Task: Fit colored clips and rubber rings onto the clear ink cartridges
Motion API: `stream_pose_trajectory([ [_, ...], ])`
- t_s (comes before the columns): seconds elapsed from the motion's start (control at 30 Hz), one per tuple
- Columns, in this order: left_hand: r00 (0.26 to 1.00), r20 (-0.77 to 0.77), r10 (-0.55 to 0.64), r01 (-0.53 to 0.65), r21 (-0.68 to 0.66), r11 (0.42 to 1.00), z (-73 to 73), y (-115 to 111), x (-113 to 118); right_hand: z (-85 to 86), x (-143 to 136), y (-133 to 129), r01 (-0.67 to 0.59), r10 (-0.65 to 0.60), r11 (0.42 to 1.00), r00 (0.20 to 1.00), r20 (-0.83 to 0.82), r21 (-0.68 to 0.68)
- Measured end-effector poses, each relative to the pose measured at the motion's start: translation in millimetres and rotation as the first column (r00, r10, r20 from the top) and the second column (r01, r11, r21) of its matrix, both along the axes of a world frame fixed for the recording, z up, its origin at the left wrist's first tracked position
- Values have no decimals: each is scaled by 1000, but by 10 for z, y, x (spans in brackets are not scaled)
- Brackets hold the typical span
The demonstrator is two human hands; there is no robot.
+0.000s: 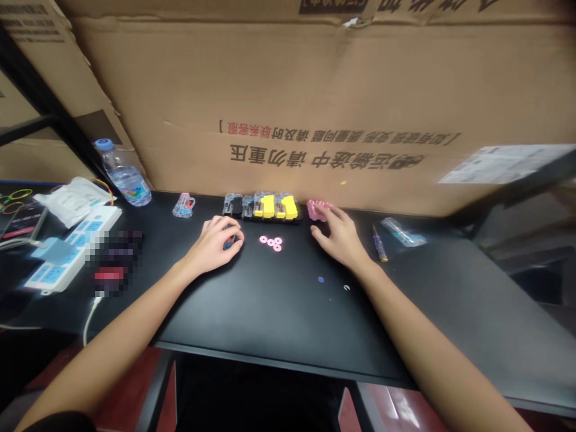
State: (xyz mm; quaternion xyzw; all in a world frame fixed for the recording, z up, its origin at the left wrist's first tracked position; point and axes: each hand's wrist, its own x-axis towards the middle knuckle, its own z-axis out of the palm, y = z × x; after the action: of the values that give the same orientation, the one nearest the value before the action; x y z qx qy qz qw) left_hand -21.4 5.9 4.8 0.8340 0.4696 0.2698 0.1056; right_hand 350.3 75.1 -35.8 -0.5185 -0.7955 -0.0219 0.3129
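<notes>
My left hand (219,243) curls round a small dark part with blue and red on it (229,241), mostly covered by the fingers. My right hand (336,233) has its fingers apart, with fingertips touching a pink part (317,210) near the cardboard. Between the hands lie several pink rings (270,242) on the black table. Behind them stands a row of clear and black pieces (233,204), some with yellow parts (267,206). Another clear piece with a red bit (184,205) lies further left.
Tall cardboard (288,90) walls off the table's back. At left are a water bottle (128,180), a white power strip (72,249), a white packet (74,200) and cables. A screwdriver (380,245) and plastic wrapper (404,233) lie at right; a blue disc (321,279) lies nearer.
</notes>
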Motion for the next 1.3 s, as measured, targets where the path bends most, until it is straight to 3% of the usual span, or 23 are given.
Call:
stream_pose_trajectory([
  [0.3,1000,14,-4,4,-18,1000,-6,10,-1,167,-119,-105,-29,33,996,998,-48,83],
  [0.53,997,2,-76,76,-33,997,-16,10,-2,174,-185,-211,-67,64,997,994,-85,-39],
  [0.7,997,-6,-82,81,-43,996,-35,26,-11,199,-221,-241,-31,27,999,994,-110,-36],
  [0.8,997,-4,-83,83,-27,996,-9,14,0,279,-253,-257,71,-56,996,964,-259,49],
  [0.93,997,32,-73,72,11,997,52,-51,84,414,-427,-364,165,-87,984,794,-602,75],
  [1.03,987,128,-94,91,25,995,60,-122,202,460,-697,-550,40,-18,999,702,-712,15],
  [1.1,965,232,-123,122,16,992,47,-166,281,442,-907,-698,-102,26,993,701,-713,-64],
  [1.2,928,335,-164,181,-22,983,28,-207,355,352,-1163,-868,-335,120,929,673,-730,-157],
  [1.3,911,365,-189,217,-36,975,19,-211,361,245,-1270,-918,-436,165,883,635,-755,-174],
])
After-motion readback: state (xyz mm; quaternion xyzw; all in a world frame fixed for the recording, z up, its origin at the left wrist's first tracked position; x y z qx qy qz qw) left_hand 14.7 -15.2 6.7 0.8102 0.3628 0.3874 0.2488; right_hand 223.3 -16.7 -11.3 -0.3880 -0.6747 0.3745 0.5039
